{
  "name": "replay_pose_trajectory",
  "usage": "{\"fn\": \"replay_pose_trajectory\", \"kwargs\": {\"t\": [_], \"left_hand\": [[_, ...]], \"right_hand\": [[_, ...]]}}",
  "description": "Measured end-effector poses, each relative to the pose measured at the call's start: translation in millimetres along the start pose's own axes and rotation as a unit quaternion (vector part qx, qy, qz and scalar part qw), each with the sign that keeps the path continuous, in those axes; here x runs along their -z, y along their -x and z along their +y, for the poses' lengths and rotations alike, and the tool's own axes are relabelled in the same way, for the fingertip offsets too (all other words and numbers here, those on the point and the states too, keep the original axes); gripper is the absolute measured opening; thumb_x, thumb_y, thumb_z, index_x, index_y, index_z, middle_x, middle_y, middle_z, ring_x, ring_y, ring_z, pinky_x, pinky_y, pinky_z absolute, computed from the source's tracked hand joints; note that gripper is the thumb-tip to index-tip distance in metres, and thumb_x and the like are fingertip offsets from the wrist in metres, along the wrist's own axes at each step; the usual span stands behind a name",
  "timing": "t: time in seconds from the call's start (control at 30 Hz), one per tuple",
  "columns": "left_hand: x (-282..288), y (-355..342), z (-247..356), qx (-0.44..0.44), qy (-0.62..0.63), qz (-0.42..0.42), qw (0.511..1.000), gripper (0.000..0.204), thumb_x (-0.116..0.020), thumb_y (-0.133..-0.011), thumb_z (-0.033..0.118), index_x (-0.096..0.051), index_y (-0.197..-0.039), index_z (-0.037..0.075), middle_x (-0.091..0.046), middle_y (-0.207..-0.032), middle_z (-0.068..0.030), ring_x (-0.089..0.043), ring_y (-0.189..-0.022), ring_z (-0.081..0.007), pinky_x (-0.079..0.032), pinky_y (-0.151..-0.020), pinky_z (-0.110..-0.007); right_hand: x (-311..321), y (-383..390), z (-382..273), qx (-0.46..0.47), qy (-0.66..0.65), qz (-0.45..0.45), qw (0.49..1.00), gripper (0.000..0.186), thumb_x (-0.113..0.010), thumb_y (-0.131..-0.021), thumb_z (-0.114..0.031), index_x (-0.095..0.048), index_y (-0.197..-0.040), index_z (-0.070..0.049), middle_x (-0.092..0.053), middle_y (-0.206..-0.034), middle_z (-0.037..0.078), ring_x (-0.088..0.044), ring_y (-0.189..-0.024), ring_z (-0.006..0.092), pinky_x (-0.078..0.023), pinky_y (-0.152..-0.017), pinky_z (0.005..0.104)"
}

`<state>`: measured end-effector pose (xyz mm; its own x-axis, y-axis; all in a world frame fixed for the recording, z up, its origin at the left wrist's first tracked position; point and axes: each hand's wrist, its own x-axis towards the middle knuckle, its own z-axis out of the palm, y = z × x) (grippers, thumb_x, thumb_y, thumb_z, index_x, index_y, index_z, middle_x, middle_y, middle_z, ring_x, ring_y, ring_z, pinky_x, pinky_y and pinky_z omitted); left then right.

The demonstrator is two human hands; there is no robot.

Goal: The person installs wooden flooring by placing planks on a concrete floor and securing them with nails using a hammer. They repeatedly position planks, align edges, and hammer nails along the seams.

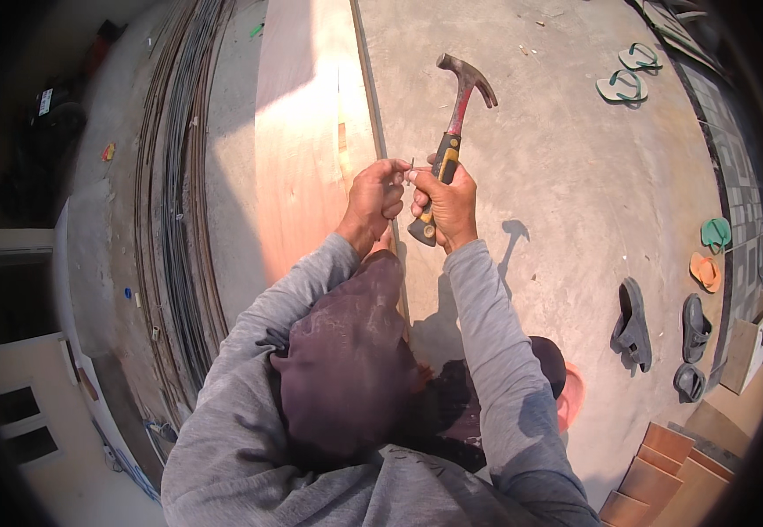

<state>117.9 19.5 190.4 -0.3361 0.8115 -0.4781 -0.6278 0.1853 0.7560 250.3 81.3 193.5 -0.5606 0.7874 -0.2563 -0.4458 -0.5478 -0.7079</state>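
Observation:
My right hand (452, 204) is closed around the black and yellow handle of a claw hammer (459, 110), whose steel head points away from me. A small thin nail (412, 163) shows between the fingertips of both hands. My left hand (373, 200) is closed, its thumb and forefinger pinched at the nail, and the right thumb meets it there. Both hands are raised above the right edge of a long pale wooden board (307, 149). The board has a narrow slot-like mark near the hands.
Long thin metal rods (179, 184) lie in a bundle on the left. At right are green-strapped flip-flops (623, 86), dark sandals (632, 327) and an orange slipper (705, 272). Brown panels (654, 470) are stacked at lower right. My bent knee (346, 351) stands close below the hands.

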Motion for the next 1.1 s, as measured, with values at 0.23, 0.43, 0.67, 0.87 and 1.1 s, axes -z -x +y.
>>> {"fn": "replay_pose_trajectory", "kwargs": {"t": [0.23, 0.43, 0.67, 0.87, 1.1], "left_hand": [[-11.1, 31.8, 38.5, -0.366, -0.443, -0.050, 0.817, 0.017, -0.066, -0.094, 0.008, -0.075, -0.108, 0.007, -0.067, -0.075, -0.0009, -0.056, -0.056, -0.0113, -0.045, -0.052, -0.029], [-31.7, 46.6, 68.6, -0.462, -0.651, -0.153, 0.583, 0.017, -0.076, -0.087, 0.010, -0.077, -0.104, 0.012, -0.071, -0.081, -0.0046, -0.071, -0.070, -0.0239, -0.056, -0.060, -0.037], [-6.4, -8.4, 65.0, -0.423, -0.724, -0.196, 0.509, 0.011, -0.073, -0.085, 0.010, -0.069, -0.095, 0.007, -0.065, -0.079, -0.0099, -0.068, -0.069, -0.0320, -0.055, -0.062, -0.039], [73.1, -115.0, 42.2, -0.372, -0.576, 0.008, 0.728, 0.009, -0.064, -0.095, 0.010, -0.064, -0.097, 0.001, -0.067, -0.078, -0.0121, -0.065, -0.067, -0.0234, -0.053, -0.064, -0.034], [170.4, -241.6, 39.9, -0.258, -0.394, 0.180, 0.864, 0.016, -0.061, -0.096, 0.014, -0.068, -0.094, 0.000, -0.062, -0.077, -0.0009, -0.056, -0.070, -0.0105, -0.047, -0.063, -0.028]], "right_hand": [[-1.6, 10.4, -34.2, -0.053, -0.038, -0.001, 0.998, 0.042, -0.075, -0.082, 0.002, -0.050, -0.116, -0.001, -0.060, -0.082, 0.005, -0.058, -0.058, 0.0103, -0.048, -0.044, 0.0265], [6.7, 23.9, -34.2, -0.091, -0.074, -0.020, 0.993, 0.037, -0.074, -0.082, 0.004, -0.052, -0.111, 0.000, -0.060, -0.080, 0.005, -0.059, -0.057, 0.0112, -0.050, -0.044, 0.0265], [14.9, 7.3, -20.4, -0.089, -0.067, 0.029, 0.993, 0.029, -0.076, -0.091, -0.013, -0.052, -0.105, -0.002, -0.062, -0.083, 0.009, -0.059, -0.056, 0.0115, -0.052, -0.046, 0.0278], [85.6, -18.6, -4.7, -0.126, 0.222, 0.146, 0.956, 0.031, -0.063, -0.101, -0.030, -0.048, -0.110, -0.005, -0.057, -0.083, 0.006, -0.057, -0.056, 0.0103, -0.050, -0.044, 0.0271], [153.3, -40.1, -8.5, -0.188, 0.670, 0.163, 0.699, 0.062, -0.055, -0.100, -0.016, -0.029, -0.154, -0.001, -0.064, -0.117, 0.033, -0.064, -0.105, 0.0509, -0.050, -0.088, 0.0564]]}}
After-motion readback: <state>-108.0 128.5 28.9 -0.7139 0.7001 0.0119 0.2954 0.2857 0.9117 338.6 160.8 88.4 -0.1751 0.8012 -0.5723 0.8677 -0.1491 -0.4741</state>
